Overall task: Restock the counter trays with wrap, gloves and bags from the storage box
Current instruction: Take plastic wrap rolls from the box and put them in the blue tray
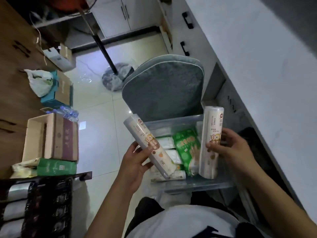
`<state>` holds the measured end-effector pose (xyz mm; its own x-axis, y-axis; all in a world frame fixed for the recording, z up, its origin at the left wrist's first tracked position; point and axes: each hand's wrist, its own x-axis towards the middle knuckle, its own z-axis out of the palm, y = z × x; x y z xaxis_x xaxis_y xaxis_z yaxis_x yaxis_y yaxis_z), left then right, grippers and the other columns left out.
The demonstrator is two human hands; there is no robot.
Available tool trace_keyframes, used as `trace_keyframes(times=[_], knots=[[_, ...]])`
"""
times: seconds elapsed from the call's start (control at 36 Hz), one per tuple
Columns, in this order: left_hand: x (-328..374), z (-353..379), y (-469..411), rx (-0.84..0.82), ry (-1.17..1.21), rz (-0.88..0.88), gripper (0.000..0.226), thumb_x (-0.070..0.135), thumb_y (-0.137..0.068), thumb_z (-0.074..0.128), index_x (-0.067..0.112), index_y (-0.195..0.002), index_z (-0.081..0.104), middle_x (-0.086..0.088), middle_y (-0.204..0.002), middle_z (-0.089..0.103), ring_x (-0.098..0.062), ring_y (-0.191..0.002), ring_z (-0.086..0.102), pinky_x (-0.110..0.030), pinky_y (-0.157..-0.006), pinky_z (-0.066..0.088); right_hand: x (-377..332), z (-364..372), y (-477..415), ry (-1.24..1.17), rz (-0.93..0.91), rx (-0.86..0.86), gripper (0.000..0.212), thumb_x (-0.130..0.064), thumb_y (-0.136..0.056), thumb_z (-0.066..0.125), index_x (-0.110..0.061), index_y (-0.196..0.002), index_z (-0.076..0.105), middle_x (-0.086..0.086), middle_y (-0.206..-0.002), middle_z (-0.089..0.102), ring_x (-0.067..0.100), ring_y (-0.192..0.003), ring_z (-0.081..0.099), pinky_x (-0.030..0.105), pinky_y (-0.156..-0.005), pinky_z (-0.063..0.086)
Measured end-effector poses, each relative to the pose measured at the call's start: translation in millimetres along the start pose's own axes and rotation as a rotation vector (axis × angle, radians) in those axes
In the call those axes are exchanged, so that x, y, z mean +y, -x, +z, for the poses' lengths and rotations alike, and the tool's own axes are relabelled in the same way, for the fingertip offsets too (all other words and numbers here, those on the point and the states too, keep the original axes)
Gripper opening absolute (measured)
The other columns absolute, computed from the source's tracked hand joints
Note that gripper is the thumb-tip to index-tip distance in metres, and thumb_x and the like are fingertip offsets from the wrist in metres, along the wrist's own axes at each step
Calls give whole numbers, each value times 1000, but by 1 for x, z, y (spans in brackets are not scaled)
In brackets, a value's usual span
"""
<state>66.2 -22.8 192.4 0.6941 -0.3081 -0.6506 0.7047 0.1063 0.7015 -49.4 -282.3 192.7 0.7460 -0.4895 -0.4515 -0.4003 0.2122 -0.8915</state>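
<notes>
A clear plastic storage box [193, 186] sits on the floor in front of me. My left hand [135, 162] grips one wrap roll [137, 129], tilted, over the box's left side. My right hand [229, 150] holds a second wrap roll [212, 121] nearly upright over the box's right side. Inside the box lie a green pack of gloves [187, 148], white packs [165, 141] and another roll [178, 176] at the bottom.
A grey cushioned chair [163, 86] stands just beyond the box. The white counter [257, 66] runs along the right. Cardboard boxes [51, 136] and a green carton [56, 167] crowd the left. A fan base [116, 78] rests on the tiled floor.
</notes>
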Motion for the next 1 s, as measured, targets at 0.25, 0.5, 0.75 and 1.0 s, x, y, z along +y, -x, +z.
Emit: trace_keyframes(times=[0.25, 0.5, 0.75, 1.0], knots=[[41, -22, -26, -293, -36, 119, 62, 18, -72, 77, 18, -131, 56, -5, -120, 71, -21, -111, 69, -40, -82, 61, 0, 29, 99, -62, -22, 441, 51, -2, -73, 80, -15, -118, 62, 9, -103, 73, 24, -91, 72, 35, -71, 58], [9, -4, -8, -578, -88, -95, 55, 11, -75, 76, 23, -126, 59, -5, -121, 72, -27, -110, 70, -43, -78, 61, 42, 74, 221, -186, 110, 665, 50, -2, -75, 78, -22, -118, 62, 4, -100, 72, 21, -86, 71, 30, -65, 55], [-31, 41, 75, -841, -239, -167, 61, 9, -75, 73, 19, -133, 57, -11, -128, 68, -30, -116, 67, -53, -96, 54, 65, 55, 305, -225, 27, 879, 52, -6, -80, 76, -27, -124, 59, 2, -107, 67, 21, -93, 67, 33, -71, 54], [-102, 108, 193, -1038, -265, -126, 58, 6, -73, 73, 19, -129, 61, -11, -127, 68, -31, -114, 68, -44, -85, 60, 111, -1, 420, -274, -117, 1002, 51, -12, -81, 77, -36, -122, 60, -3, -108, 69, 11, -89, 70, 28, -69, 54]])
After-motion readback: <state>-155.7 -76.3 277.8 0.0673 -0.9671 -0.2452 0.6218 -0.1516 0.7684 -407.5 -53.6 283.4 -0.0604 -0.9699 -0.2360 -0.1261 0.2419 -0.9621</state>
